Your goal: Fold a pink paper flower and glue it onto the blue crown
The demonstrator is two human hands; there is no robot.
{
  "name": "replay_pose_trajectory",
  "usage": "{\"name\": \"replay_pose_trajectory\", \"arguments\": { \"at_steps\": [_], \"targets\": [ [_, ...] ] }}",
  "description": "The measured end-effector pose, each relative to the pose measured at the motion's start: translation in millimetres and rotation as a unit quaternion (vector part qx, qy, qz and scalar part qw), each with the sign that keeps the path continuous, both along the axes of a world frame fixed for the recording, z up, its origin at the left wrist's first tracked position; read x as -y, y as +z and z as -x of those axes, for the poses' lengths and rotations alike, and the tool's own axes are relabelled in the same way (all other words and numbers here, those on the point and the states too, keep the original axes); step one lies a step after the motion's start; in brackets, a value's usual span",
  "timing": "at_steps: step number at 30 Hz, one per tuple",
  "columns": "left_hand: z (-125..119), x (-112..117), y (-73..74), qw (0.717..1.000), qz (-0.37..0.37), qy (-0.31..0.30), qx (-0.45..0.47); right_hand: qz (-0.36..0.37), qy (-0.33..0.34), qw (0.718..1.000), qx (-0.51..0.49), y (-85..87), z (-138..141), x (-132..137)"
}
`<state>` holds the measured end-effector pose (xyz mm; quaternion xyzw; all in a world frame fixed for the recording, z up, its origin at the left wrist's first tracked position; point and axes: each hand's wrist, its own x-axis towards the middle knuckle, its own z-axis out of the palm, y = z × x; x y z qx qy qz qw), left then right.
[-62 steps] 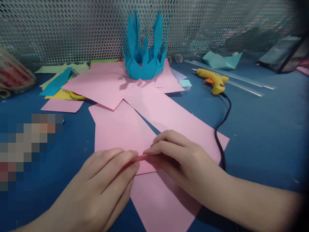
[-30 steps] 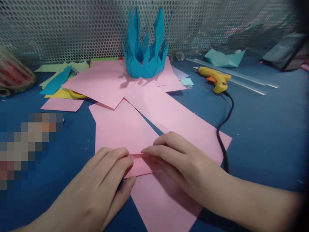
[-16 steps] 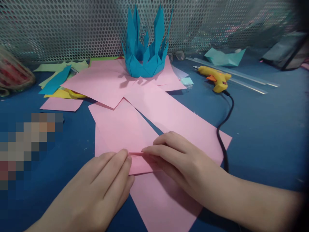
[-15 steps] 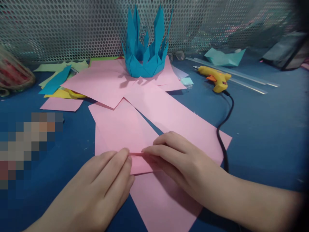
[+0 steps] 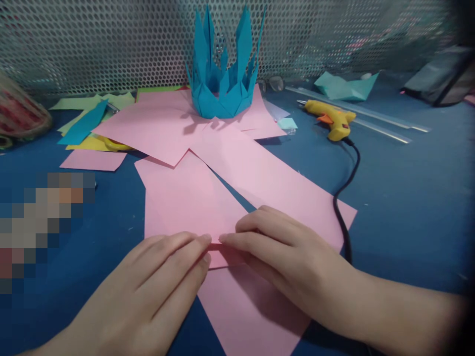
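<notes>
My left hand (image 5: 156, 291) lies flat on a folded pink paper (image 5: 221, 257) near the table's front edge, its fingers stretched out and pressed down on the fold. My right hand (image 5: 289, 257) rests flat on the same paper from the right. Its index fingertip nearly meets my left fingertips at the crease. The folded piece lies on larger pink sheets (image 5: 185, 198) spread over the blue table (image 5: 408, 207). Most of the fold is hidden under my fingers.
A blue paper crown (image 5: 222, 74) stands at the back centre against a perforated metal wall (image 5: 92, 39). A yellow glue gun (image 5: 330, 121) lies at the back right, its black cord (image 5: 343, 207) running beside my right hand. Coloured paper scraps (image 5: 89, 126) lie at the back left.
My left fingers have gone from curled at the fold to stretched flat along it. My right hand has stayed pressed on the paper, shifting slightly nearer.
</notes>
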<state>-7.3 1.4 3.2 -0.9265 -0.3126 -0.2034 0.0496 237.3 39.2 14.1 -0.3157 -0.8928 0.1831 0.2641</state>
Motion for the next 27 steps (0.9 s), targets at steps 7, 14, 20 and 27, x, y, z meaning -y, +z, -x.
{"name": "replay_pose_trajectory", "arguments": {
  "at_steps": [7, 14, 20, 27],
  "targets": [
    [0, 1, -5.5, 0.999, -0.051, -0.010, 0.000, -0.083, 0.021, 0.996, 0.039, 9.3, -1, 0],
    [-2, 1, -4.6, 0.998, -0.069, -0.003, -0.003, -0.094, 0.055, 0.992, 0.062, 14.2, -2, 0],
    [-6, 1, -4.7, 0.997, -0.074, -0.006, 0.009, -0.098, 0.062, 0.991, 0.068, 14.9, -5, -1],
    [-9, 6, -6.2, 0.996, -0.090, 0.006, -0.012, -0.108, 0.080, 0.988, 0.071, 16.3, -5, -2]
  ]
}}
